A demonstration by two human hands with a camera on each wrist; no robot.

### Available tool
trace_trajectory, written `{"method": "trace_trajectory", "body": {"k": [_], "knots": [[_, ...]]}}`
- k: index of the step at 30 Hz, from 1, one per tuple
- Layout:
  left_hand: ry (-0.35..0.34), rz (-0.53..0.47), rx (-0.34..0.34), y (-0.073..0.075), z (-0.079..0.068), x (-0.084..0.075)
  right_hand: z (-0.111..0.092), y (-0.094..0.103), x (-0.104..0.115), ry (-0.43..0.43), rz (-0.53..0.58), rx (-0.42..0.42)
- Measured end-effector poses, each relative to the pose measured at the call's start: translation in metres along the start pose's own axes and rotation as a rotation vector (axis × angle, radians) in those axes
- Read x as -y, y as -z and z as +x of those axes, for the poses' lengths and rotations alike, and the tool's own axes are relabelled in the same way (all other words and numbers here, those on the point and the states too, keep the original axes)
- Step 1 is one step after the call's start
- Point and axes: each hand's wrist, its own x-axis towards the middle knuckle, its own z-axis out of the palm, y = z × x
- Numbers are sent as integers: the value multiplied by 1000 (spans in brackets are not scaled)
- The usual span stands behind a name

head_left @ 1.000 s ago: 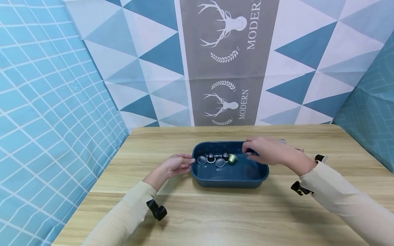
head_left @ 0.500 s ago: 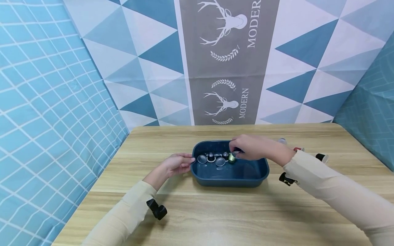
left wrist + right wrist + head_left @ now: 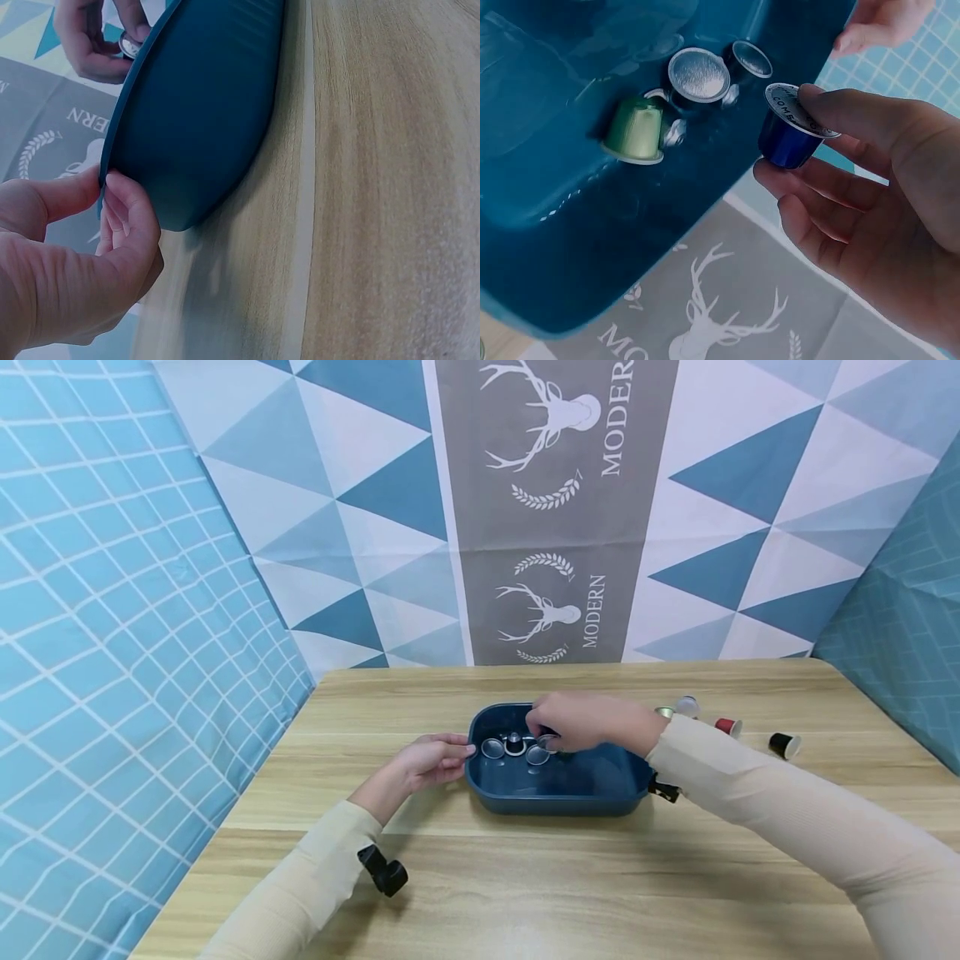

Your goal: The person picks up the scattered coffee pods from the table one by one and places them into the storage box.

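My left hand [image 3: 431, 762] pinches the left rim of a dark blue plastic basin [image 3: 562, 807], thumb on one side of its wall and fingers on the other in the left wrist view. Over the basin, my right hand [image 3: 573, 720] holds a blue coffee capsule [image 3: 786, 144] between thumb and fingers, its silver printed lid tilted upward. Inside the basin are a green capsule [image 3: 635, 131], a capsule showing its silver lid [image 3: 699, 75] and another silver-lidded one [image 3: 751, 60]. A dark capsule [image 3: 514, 741] stands near them. In the head view my right hand covers some capsules.
On the wooden table [image 3: 480, 885], right of the basin, lie a black capsule [image 3: 784, 744], a red capsule [image 3: 727, 727], a pale capsule [image 3: 687, 706] and a gold-green one [image 3: 664, 712] partly behind my right arm. Patterned cloth [image 3: 375, 527] hangs behind the table.
My right hand has moved left across the basin with the capsule, passing over the green one. Its sleeve has uncovered capsules on the table. My left hand stays on the rim.
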Motion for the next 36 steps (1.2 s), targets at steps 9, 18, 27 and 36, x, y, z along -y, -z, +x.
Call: {"method": "trace_trajectory", "body": {"k": [9,18,27,36], "knots": [[11,-3,-3,-1,-1,-2,24,-4,6,17,-26,56],[19,-1,-1,-1,-3,-3,49,-12,10,39,-71,155],[10,3,23,0,-3,-2,68,-24,18,12,17,173],[8,-8,22,0,-3,-1,74,-33,19,-50,99,127]]}}
